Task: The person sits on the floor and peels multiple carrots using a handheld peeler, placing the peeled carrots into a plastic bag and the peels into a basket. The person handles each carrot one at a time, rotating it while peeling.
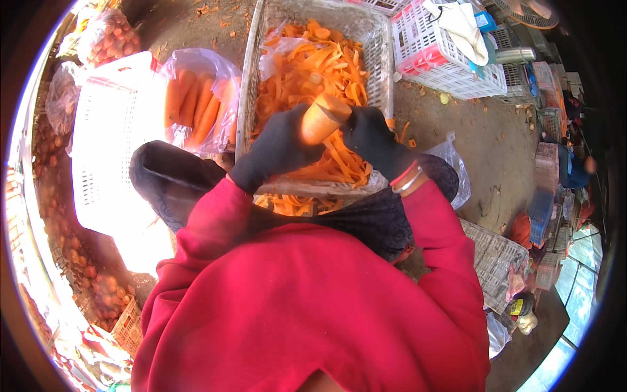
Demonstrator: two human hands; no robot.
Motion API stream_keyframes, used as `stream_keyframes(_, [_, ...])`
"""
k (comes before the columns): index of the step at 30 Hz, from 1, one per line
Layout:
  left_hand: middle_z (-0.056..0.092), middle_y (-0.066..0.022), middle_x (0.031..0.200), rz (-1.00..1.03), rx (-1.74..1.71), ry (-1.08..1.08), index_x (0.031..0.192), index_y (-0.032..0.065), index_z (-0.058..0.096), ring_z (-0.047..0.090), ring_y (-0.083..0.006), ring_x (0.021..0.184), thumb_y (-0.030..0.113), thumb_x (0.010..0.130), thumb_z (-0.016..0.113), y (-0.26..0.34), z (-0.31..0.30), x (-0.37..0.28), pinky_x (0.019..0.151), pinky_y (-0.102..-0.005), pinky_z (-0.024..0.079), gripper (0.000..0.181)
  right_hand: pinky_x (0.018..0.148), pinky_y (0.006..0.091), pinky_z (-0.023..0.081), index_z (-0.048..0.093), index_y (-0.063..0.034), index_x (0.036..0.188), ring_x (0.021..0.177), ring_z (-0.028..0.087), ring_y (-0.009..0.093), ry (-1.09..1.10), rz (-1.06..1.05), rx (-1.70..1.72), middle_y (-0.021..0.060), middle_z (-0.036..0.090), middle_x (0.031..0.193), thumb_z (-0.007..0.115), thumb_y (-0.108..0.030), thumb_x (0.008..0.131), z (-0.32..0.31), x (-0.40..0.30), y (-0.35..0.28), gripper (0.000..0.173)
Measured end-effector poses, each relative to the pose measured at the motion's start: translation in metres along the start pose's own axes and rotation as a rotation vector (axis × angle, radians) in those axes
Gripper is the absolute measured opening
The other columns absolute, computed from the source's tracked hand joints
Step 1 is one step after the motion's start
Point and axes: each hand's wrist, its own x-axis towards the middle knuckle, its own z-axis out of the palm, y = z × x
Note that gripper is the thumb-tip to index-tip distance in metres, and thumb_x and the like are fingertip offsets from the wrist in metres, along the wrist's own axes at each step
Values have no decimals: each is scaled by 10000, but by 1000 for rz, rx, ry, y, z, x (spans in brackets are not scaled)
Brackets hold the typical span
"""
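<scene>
My left hand (pixel 286 147), in a black knit glove, is wrapped around a thick carrot (pixel 318 125). The carrot tilts up and away, its broad end pointing to the right. Against that end are the curled fingers of my right hand (pixel 374 139), also gloved in black; whether they grip a tool is hidden. Both hands are over a worn plastic crate (pixel 389 68) standing between my knees. Orange carrot peelings (pixel 313 63) fill much of it, along with a scrap of clear plastic.
Left of the crate, a clear bag (pixel 230 98) holds several whole carrots (pixel 193 110) beside a white crate (pixel 105 147) in glaring light. At upper right, a white crate (pixel 450 76) bears a cloth (pixel 455 27) and a metal flask (pixel 514 55). Another person (pixel 578 169) is at far right.
</scene>
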Motion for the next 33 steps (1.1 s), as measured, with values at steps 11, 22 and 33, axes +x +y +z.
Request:
stream_keyframes(11, [627, -75, 817, -26, -4, -155, 1067, -8, 574, 556, -140, 732, 106, 643, 718, -35, -6, 5, 699, -318, 484, 463, 586, 464, 465, 627, -7, 685, 637, 588, 408, -18, 67, 79, 226, 580, 636, 620, -116, 746, 49, 2, 22, 125])
stream_keyframes(22, [615, -133, 751, -24, -207, -70, 968, -24, 591, 580, -175, 634, 138, 619, 713, -63, -4, 2, 616, -326, 483, 403, 579, 472, 460, 636, -19, 769, 640, 583, 406, -151, 33, 143, 219, 583, 653, 629, -114, 730, 52, 20, 21, 103])
stream_keyframes(33, [627, -164, 727, -153, -122, -113, 953, -6, 582, 628, -285, 675, 164, 614, 709, -77, -4, 0, 642, -382, 489, 400, 615, 464, 477, 647, -1, 729, 691, 593, 420, -241, 220, 228, 232, 599, 684, 629, -169, 766, 83, 16, 32, 173])
